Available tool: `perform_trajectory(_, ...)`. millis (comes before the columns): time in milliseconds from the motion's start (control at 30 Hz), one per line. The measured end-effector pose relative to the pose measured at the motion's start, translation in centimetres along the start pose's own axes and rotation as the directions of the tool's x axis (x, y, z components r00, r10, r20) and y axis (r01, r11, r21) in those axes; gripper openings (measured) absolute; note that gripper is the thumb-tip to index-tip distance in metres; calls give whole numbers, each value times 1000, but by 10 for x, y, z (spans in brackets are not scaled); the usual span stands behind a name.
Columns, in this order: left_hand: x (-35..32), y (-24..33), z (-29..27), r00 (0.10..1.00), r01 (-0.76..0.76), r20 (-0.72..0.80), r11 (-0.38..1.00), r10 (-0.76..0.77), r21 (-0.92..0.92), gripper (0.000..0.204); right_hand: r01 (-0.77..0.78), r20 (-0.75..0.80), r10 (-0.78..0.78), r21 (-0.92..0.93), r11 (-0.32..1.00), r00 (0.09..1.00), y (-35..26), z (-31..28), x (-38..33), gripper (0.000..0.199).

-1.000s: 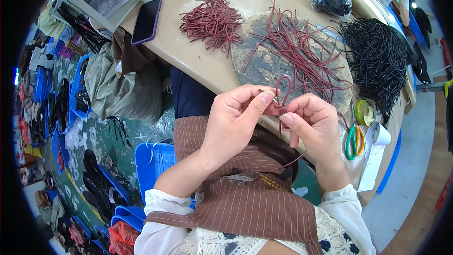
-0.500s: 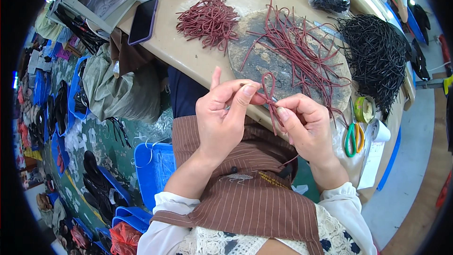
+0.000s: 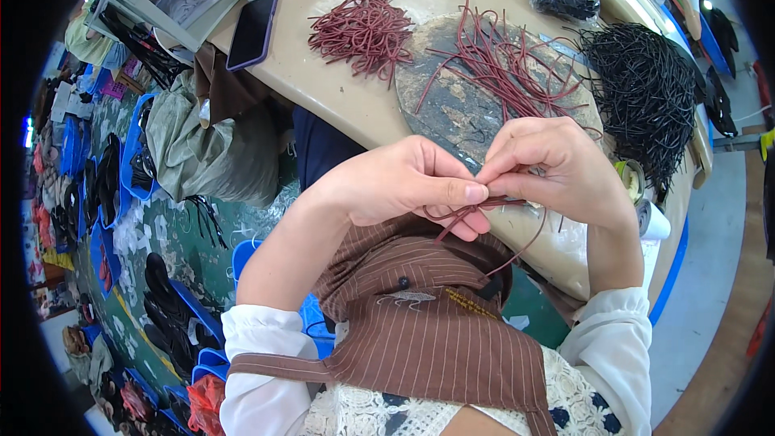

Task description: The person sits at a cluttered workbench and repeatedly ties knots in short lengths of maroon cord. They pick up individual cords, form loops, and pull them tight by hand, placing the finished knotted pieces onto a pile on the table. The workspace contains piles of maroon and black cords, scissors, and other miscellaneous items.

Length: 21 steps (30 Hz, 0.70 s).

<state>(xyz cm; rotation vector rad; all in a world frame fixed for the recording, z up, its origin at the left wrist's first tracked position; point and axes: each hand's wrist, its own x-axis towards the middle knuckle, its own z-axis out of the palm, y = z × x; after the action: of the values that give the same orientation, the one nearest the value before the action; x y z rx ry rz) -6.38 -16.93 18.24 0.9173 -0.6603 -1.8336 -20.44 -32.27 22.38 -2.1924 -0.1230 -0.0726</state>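
Both hands meet in front of the brown striped apron, at the table's near edge. My left hand [image 3: 428, 186] pinches a dark red cord [image 3: 458, 214] between thumb and forefinger. My right hand [image 3: 557, 169] is closed on the same cord, its fingertips touching the left thumb. Loops and an end of the cord hang below the fingers; the part inside the pinch is hidden. Just beyond the hands, a bunch of loose dark red cords [image 3: 504, 69] lies across a round, worn board [image 3: 436, 117]. A tangled pile of dark red cords [image 3: 363, 32] sits left of the board.
A large heap of black cords [image 3: 642, 97] lies right of the board. A phone [image 3: 252, 32] rests near the table's left edge. Beside my right wrist are an open tin [image 3: 634, 180] and a white roll [image 3: 652, 222]. Blue bins [image 3: 190, 315] stand on the floor at left.
My hands have come together and rolled inward, the right one rising. The cord's upright loop is gone from above the fingers, and cord now hangs below them. The scissors are now hidden behind my right arm.
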Motion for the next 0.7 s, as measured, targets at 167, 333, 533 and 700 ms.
perform_trajectory(167, 7, 0, 3, 996, -21, -83, 988, 9, -151, 23, -183, -247, 326, 468, 865, 912, -4, 6, -7, 15)
perform_trajectory(333, 11, 1, 14, 972, -139, -213, 969, 95, -206, 18, 110, -532, 323, 630, 769, 783, 9, 50, -21, 18)
perform_trajectory(533, 13, -7, 15, 970, -173, -208, 955, 124, -239, 16, 178, -592, 349, 652, 737, 726, 15, 62, -24, 15)
perform_trajectory(700, 8, -7, 19, 981, -109, -190, 941, 48, -321, 15, 136, -421, 430, 822, 553, 799, 10, 56, -32, 16)
